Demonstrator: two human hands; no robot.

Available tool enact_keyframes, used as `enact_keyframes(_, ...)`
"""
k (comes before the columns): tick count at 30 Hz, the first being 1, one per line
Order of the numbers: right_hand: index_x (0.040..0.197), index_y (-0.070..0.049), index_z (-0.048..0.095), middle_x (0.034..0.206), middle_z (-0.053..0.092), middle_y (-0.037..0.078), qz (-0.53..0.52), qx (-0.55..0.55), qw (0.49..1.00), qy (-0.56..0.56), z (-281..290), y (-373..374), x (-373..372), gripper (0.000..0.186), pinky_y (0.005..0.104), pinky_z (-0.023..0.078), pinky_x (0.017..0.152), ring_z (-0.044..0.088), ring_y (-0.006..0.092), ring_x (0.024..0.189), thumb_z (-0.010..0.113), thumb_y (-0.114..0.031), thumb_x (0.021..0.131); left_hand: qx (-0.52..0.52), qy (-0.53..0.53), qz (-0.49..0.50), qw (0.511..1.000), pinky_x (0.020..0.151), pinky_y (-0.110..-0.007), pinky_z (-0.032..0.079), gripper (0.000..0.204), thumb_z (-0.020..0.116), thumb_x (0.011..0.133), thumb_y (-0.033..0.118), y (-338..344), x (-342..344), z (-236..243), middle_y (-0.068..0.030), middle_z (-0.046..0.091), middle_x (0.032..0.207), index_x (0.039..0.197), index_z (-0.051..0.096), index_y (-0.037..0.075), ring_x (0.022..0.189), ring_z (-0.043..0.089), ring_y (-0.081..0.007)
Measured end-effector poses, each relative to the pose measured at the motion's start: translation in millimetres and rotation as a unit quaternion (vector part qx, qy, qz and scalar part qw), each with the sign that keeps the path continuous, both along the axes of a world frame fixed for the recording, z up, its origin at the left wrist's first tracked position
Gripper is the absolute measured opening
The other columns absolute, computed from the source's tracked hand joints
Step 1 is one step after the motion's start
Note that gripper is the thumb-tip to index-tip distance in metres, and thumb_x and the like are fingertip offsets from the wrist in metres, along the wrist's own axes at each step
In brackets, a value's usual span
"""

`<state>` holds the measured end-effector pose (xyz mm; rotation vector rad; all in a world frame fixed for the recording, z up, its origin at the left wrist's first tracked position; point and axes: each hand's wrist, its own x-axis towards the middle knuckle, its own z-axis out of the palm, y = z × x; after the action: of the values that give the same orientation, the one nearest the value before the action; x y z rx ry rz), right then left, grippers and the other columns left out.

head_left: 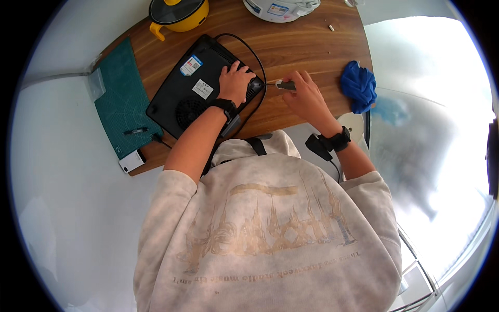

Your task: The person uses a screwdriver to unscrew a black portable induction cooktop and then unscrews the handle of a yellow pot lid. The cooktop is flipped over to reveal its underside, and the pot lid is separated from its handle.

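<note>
From where I stand, the tip of the screwdriver [286, 85] is hard to make out against the dark cord [255, 52] and the black appliance [174, 91]; the yellow pot [193, 20] is cut off at the top. The appliance lies on the tabletop [306, 49] beneath the left hand [235, 84], spread flat. Apart from it, the right hand [305, 96], beyond the appliance's right corner, grips the screwdriver's handle.

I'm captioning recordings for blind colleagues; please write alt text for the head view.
A person's left hand rests on a flat black appliance with a fan grille, while the right hand holds a screwdriver at its right corner. A green cutting mat, yellow pot and blue cloth share the wooden table.
</note>
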<state>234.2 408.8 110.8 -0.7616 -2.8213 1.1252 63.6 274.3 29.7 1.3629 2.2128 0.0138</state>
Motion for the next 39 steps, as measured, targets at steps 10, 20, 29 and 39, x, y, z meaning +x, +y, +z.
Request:
enact_keyframes(10, 0.102, -0.002, 0.056, 0.086, 0.063, 0.017, 0.162, 0.131, 0.978, 0.002, 25, -12, -7, 0.021, 0.04, 0.052, 0.058, 0.066, 0.0343, 0.071, 0.063, -0.019, 0.091, 0.0, 0.014, -0.004, 1.0, 0.115, -0.05, 0.031, 0.081, 0.089, 0.055, 0.005, -1, 1, -2, -0.0012, 0.051, 0.146, 0.13, 0.063, 0.024, 0.144, 0.035, -0.0261)
enact_keyframes(20, 0.089, -0.005, 0.054, 0.061, 0.059, 0.009, 0.109, 0.3, 0.945, -0.067, 18, -23, -36, 0.043, 0.0363, 0.047, 0.046, 0.062, 0.0258, 0.051, 0.062, -0.047, 0.092, 0.027, 0.012, -0.002, 1.0, 0.113, -0.049, 0.032, 0.079, 0.089, 0.056, 0.007, -3, 0, -6, -0.0007, 0.052, 0.145, 0.129, 0.064, 0.024, 0.143, 0.036, -0.0261)
enact_keyframes(29, 0.105, -0.005, 0.058, 0.08, 0.059, 0.01, 0.146, 0.177, 0.967, 0.112, 16, -18, -36, 0.029, 0.0402, 0.05, 0.048, 0.064, 0.0293, 0.062, 0.064, -0.031, 0.092, 0.041, 0.024, -0.008, 0.999, 0.112, -0.049, 0.032, 0.078, 0.088, 0.056, 0.007, -4, 1, -7, -0.0024, 0.054, 0.144, 0.128, 0.064, 0.023, 0.143, 0.036, -0.0269)
enact_keyframes(39, 0.097, -0.005, 0.054, 0.074, 0.067, 0.016, 0.115, 0.183, 0.97, -0.113, 28, -6, -38, 0.032, 0.0453, 0.051, 0.055, 0.067, 0.0355, 0.069, 0.068, -0.031, 0.086, 0.031, 0.019, 0.0, 0.999, 0.114, -0.05, 0.031, 0.077, 0.089, 0.056, 0.007, -4, 1, -9, -0.0013, 0.053, 0.145, 0.128, 0.065, 0.024, 0.144, 0.035, -0.0263)
